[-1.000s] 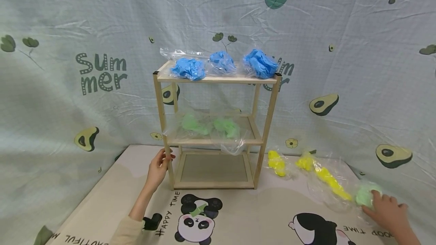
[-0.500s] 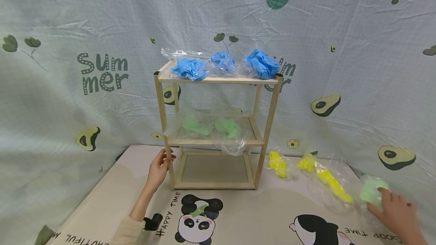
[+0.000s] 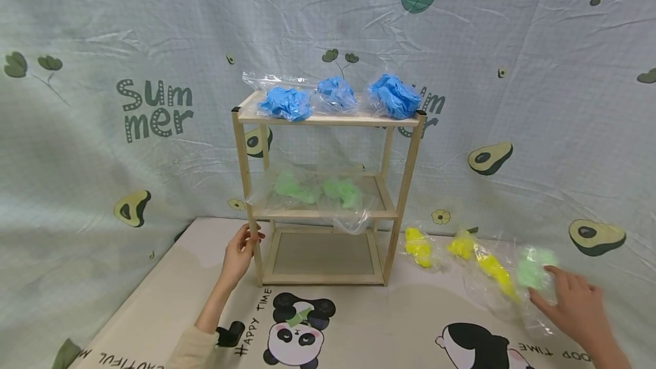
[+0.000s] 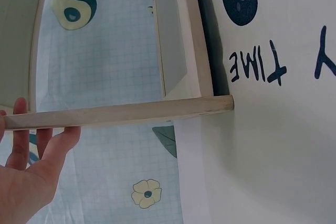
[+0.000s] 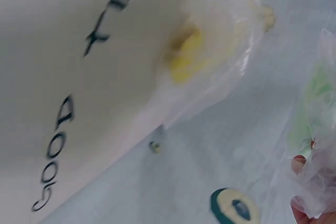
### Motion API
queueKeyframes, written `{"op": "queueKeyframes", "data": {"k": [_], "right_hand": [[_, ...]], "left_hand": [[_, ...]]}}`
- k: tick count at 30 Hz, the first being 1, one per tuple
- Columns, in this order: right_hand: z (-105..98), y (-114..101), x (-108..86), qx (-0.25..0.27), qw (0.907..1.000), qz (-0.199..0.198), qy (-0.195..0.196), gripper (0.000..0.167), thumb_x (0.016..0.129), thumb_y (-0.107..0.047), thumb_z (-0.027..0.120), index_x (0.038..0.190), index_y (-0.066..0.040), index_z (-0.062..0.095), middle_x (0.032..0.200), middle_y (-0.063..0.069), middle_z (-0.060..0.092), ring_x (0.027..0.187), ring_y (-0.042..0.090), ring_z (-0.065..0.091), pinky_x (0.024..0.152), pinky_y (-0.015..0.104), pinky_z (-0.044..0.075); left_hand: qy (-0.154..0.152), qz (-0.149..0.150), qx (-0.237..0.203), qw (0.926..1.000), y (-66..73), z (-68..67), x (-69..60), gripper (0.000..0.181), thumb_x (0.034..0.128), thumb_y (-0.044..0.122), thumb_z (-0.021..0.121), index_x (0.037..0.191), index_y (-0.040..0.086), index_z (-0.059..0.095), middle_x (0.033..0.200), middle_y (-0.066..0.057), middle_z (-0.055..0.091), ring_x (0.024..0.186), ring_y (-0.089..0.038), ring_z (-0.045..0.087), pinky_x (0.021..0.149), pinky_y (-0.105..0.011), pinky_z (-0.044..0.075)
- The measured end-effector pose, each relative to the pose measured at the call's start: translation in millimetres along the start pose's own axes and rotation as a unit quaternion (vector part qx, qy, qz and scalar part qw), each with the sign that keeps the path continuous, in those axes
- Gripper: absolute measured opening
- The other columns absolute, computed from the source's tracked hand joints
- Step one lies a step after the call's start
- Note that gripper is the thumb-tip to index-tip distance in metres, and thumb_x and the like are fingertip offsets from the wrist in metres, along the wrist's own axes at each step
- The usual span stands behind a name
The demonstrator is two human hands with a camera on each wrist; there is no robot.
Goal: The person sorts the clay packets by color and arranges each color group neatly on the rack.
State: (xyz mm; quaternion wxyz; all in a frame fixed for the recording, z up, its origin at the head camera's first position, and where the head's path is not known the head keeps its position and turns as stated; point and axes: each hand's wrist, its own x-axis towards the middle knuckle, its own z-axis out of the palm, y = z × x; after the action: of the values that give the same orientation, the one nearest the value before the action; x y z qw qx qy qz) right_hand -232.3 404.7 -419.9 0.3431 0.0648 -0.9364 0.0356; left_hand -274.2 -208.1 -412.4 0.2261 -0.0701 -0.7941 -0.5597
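"Shifting left, the right hand (image 3: 571, 305) has the green bag (image 3: 535, 265) nearer the wooden rack (image 3: 328, 279) than half a second ago."

"So the bag seems in transit, not set down?"

"I judge so; it overlaps the long yellow bag (image 3: 493, 271) in the head view."

"And the fingers?"

"The right thumb and fingers (image 5: 298, 164) pinch its plastic, the green part just beyond their tips; the left hand (image 3: 239, 252) curls round the rack's left front post (image 3: 243, 169)."

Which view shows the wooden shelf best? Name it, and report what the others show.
The head view: it takes in the wooden shelf from top to foot, with all three levels. The left wrist view has only a post and parts of the frame, close up. The right wrist view shows none.
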Motion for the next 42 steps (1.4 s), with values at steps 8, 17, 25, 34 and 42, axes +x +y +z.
{"op": "queueKeyframes", "data": {"k": [8, 17, 25, 34, 42], "right_hand": [[-4, -33, 11.9, 0.052, 0.9925, -0.079, 0.077, 0.065, 0.074, -0.056, 0.058, 0.096, 0.005, 0.053, 0.087, 0.022, 0.057, 0.078, 0.038, 0.047, 0.067, 0.053, 0.027], [-15, -74, 24.3, 0.085, 0.9796, -0.135, 0.122, 0.081, 0.082, -0.068, 0.026, 0.095, 0.007, 0.053, 0.079, 0.016, 0.054, 0.072, 0.031, 0.045, 0.064, 0.045, 0.025], [-23, -107, 32.0, 0.118, 0.9701, -0.16, 0.138, 0.076, 0.084, -0.064, 0.029, 0.096, 0.007, 0.053, 0.08, 0.018, 0.053, 0.077, 0.032, 0.043, 0.068, 0.046, 0.026], [-31, -146, 45.6, 0.166, 0.9472, -0.206, 0.18, 0.063, 0.084, -0.054, 0.04, 0.096, 0.006, 0.055, 0.077, 0.014, 0.051, 0.078, 0.031, 0.041, 0.068, 0.043, 0.025], [-37, -180, 59.1, 0.196, 0.9246, -0.238, 0.224, 0.055, 0.082, -0.048, 0.046, 0.094, 0.004, 0.057, 0.08, 0.014, 0.053, 0.08, 0.033, 0.042, 0.068, 0.045, 0.024]], "left_hand": [[-0.001, -0.016, -0.002, 0.9999, 6.0, -0.7, -1.0, 0.02, 0.0921, 0.011, 0.044, 0.109, 0.002, 0.051, 0.1, -0.025, 0.058, 0.073, 0.005, 0.05, 0.065, -0.029, 0.046], [0.002, -0.009, 0.001, 1.0, 1.2, -0.8, -1.1, 0.022, 0.092, 0.015, 0.045, 0.11, 0.004, 0.051, 0.1, -0.022, 0.06, 0.075, 0.005, 0.05, 0.066, -0.027, 0.046], [0.001, -0.015, -0.003, 0.9999, 0.2, -1.2, -0.7, 0.022, 0.092, 0.017, 0.045, 0.109, 0.004, 0.052, 0.1, -0.022, 0.059, 0.075, 0.004, 0.05, 0.065, -0.024, 0.045], [-0.001, -0.016, -0.004, 0.9999, 1.3, -0.1, 0.1, 0.024, 0.0921, 0.018, 0.044, 0.11, 0.004, 0.051, 0.101, -0.022, 0.059, 0.078, 0.005, 0.05, 0.071, -0.03, 0.048], [-0.001, -0.016, -0.001, 0.9999, 1.1, 0.1, 0.1, 0.024, 0.0919, 0.018, 0.045, 0.11, 0.003, 0.051, 0.1, -0.023, 0.059, 0.078, 0.005, 0.05, 0.071, -0.031, 0.048]]}}
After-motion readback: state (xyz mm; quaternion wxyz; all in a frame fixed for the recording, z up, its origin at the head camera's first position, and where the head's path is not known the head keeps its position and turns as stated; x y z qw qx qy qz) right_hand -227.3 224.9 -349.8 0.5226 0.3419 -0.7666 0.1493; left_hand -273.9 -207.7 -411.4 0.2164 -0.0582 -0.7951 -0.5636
